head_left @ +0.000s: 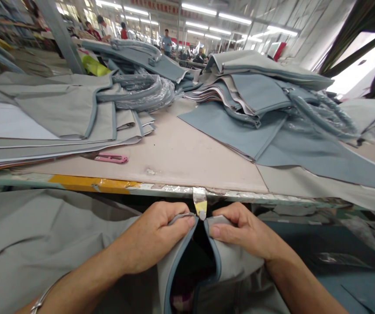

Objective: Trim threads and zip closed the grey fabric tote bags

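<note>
A: Where is the grey piece with blue edging (241, 266)?

B: Right in front of the wearer, just below the near edge of the counter (174, 152). Both hands are on it.

A: What does the left hand (163, 233) do?

B: It pinches one blue-trimmed edge between thumb and curled forefinger. There's a thin bracelet (36, 304) on that wrist.

A: And the right hand (244, 231)?

B: Much the same – thumb on top, fingers bent under, pinching the opposite edge. The two edges come close together at the top and spread apart lower down, leaving a dark opening between them.

A: Something sticks out between the hands?

B: A taped tab (201, 203) on the counter's rim, silvery above and yellow below, with a rounded grey tip. The tip sits between the two pinched edges; whether it touches them I can't tell.

A: What lies on the counter?

B: A pink-handled cutter (110, 158) near the front, beside a stack of grey panels (59, 104) on the left. Behind that, plastic-wrapped handles (148, 91) – and to the right, a pile of blue-grey panels (226, 131)
</note>
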Action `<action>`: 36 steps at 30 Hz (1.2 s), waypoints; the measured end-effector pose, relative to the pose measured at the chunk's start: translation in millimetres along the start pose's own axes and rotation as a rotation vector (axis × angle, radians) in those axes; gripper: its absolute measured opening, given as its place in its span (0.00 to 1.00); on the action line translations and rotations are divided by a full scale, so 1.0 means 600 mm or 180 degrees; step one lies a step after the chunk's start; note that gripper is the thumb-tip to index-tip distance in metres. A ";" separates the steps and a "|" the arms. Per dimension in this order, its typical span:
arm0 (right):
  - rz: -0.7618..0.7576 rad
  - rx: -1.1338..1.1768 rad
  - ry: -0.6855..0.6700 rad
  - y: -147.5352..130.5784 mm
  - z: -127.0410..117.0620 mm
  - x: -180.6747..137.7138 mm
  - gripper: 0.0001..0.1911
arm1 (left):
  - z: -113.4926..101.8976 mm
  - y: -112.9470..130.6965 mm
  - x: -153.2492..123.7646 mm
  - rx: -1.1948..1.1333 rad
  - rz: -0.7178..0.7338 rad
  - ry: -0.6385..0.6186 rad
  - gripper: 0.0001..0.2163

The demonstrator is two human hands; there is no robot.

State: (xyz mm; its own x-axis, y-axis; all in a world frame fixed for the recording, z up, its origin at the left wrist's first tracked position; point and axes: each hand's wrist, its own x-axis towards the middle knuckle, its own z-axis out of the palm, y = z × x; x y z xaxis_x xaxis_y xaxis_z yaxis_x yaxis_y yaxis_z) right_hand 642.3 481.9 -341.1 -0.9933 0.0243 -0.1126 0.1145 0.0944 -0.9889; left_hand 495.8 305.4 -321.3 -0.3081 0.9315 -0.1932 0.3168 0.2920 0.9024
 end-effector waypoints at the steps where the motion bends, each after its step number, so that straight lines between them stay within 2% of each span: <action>1: -0.0024 -0.0021 0.0019 -0.001 0.000 0.000 0.27 | 0.000 0.000 0.000 0.0003 -0.0001 0.0007 0.17; 12: -0.0081 -0.0046 0.0030 -0.001 -0.002 0.002 0.26 | 0.003 0.002 0.004 -0.0082 -0.0061 -0.0074 0.17; 28: -0.0055 -0.0028 0.0099 -0.004 -0.004 0.006 0.25 | 0.008 0.005 0.011 -0.0125 0.0022 0.0073 0.18; 36: -0.0062 0.0165 0.0001 -0.007 -0.004 0.009 0.24 | 0.009 -0.001 0.010 -0.0157 -0.0017 0.0075 0.18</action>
State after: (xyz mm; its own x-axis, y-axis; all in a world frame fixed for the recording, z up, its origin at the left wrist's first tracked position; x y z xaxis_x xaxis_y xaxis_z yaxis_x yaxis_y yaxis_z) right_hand 636.3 483.8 -337.3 -0.9954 0.0233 -0.0934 0.0944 0.0433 -0.9946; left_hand 498.7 312.2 -325.1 -0.3309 0.9244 -0.1896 0.2707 0.2854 0.9194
